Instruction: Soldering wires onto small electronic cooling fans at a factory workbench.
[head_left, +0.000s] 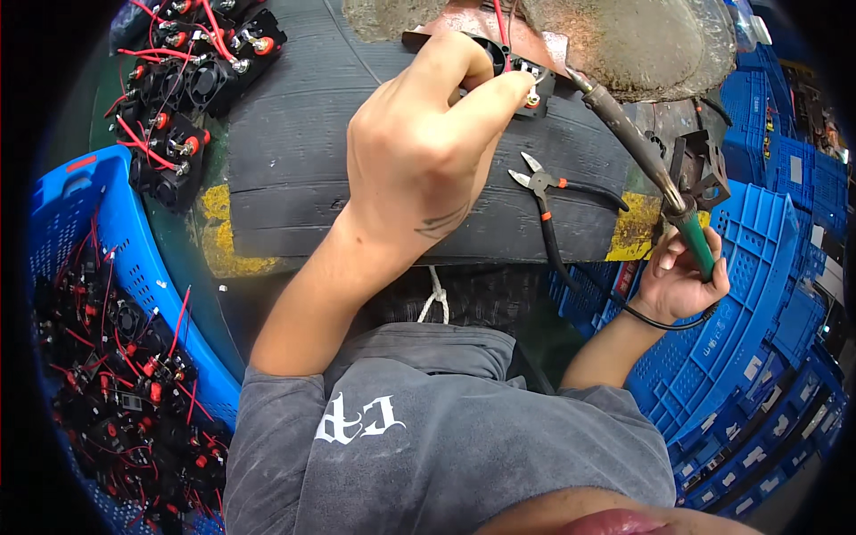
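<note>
My left hand (pixel 423 138) is closed over a small black fan assembly (pixel 538 105), its fingertips bent in at the assembly's metal terminals and red wire. Its palm hides part of the assembly. In my right hand (pixel 682 281) is a soldering iron (pixel 646 160), held by its green handle, with the fingers wrapped round it. The iron slants up and left, and its tip lies by a copper-coloured plate (pixel 544 45), just right of the assembly. Diagonal cutters (pixel 544 185) with black handles lie spread on the dark mat (pixel 294 169), below the assembly.
More fan assemblies (pixel 205 85) with red wires are piled at the far left. A blue crate (pixel 134 241) at left holds many others. A worn grey slab (pixel 633 45) sits at the back. Blue crates (pixel 736 294) stand at right, beside the bench's yellow edge (pixel 637 227).
</note>
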A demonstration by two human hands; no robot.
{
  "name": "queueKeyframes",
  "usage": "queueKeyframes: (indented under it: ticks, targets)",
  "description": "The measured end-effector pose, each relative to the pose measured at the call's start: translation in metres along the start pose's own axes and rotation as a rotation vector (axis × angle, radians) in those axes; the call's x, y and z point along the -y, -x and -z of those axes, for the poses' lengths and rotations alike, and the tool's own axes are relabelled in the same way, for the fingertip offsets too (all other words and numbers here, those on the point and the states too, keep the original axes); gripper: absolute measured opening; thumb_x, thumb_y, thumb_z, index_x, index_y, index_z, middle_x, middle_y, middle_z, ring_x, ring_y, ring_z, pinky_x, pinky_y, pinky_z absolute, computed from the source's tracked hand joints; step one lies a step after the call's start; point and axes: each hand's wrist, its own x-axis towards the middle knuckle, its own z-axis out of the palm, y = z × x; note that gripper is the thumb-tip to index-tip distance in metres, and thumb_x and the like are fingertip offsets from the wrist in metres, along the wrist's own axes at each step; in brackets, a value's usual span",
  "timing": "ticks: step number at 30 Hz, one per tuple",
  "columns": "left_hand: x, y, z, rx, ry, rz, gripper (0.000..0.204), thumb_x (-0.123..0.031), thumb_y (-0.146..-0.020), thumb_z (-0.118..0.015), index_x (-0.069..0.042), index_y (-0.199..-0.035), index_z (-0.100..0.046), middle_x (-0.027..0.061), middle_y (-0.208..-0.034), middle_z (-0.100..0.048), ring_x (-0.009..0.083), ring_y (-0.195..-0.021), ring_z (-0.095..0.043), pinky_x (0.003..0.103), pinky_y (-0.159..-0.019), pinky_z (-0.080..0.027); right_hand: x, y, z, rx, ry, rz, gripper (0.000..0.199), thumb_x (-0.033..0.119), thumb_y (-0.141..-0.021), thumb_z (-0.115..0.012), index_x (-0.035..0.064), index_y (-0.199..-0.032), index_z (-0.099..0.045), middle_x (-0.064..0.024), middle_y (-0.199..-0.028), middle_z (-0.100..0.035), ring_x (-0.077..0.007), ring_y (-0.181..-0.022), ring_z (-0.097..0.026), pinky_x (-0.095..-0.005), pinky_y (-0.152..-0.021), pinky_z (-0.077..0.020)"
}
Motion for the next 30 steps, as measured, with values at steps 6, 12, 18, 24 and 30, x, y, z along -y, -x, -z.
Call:
queueKeyframes:
  ticks: [6, 12, 18, 24, 30]
  targets:
    - [0.004, 0.003, 0.000, 0.049, -0.013, 0.035, 0.026, 0.000, -0.075, -0.084, -0.006, -0.100, -0.078, 0.0033, -0.076, -0.049, 0.0142, -0.061, -0.051, 0.029, -0.054, -0.042, -0.006, -0.002, 0.002, 0.008, -0.027, -0.039, 0.054, 0.041, -0.097, -0.046, -0.0012, -0.121, -0.069, -0.0265, -0.082, -0.069, -0.0247, -0.053, -0.060, -0.0269, -0.044, -0.0451]
    - [0.009, 0.006, -0.003, 0.076, -0.007, 0.020, 0.029, 0.001, -0.074, -0.084, -0.007, -0.101, -0.079, 0.0033, -0.077, -0.050, 0.0141, -0.061, -0.051, 0.028, -0.053, -0.042, -0.010, -0.005, 0.002, -0.041, -0.044, -0.065, 0.053, 0.041, -0.097, -0.048, -0.0025, -0.120, -0.068, -0.0288, -0.084, -0.070, -0.0260, -0.055, -0.062, -0.0264, -0.043, -0.0463]
    - [0.010, 0.008, 0.000, 0.091, -0.020, 0.007, 0.031, 0.002, -0.072, -0.084, -0.007, -0.102, -0.080, 0.0034, -0.079, -0.052, 0.0141, -0.063, -0.053, 0.028, -0.054, -0.043, -0.012, -0.007, 0.005, -0.013, -0.044, -0.078, 0.054, 0.041, -0.097, -0.049, -0.0035, -0.120, -0.068, -0.0294, -0.084, -0.070, -0.0265, -0.056, -0.063, -0.0256, -0.042, -0.0464]
    - [0.011, 0.007, -0.002, 0.091, -0.025, -0.004, 0.032, 0.002, -0.071, -0.085, -0.008, -0.101, -0.080, 0.0036, -0.078, -0.052, 0.0146, -0.063, -0.053, 0.028, -0.054, -0.043, -0.011, -0.007, 0.004, -0.056, -0.034, -0.071, 0.054, 0.042, -0.096, -0.048, -0.0032, -0.119, -0.068, -0.0290, -0.084, -0.069, -0.0265, -0.056, -0.063, -0.0255, -0.041, -0.0457]
    - [0.011, 0.008, -0.003, 0.081, -0.027, 0.005, 0.032, 0.001, -0.071, -0.085, -0.008, -0.101, -0.080, 0.0034, -0.078, -0.052, 0.0147, -0.063, -0.053, 0.028, -0.053, -0.042, -0.014, -0.008, 0.005, -0.019, -0.016, -0.078, 0.054, 0.041, -0.097, -0.047, -0.0028, -0.122, -0.068, -0.0299, -0.088, -0.070, -0.0264, -0.057, -0.063, -0.0260, -0.040, -0.0449]
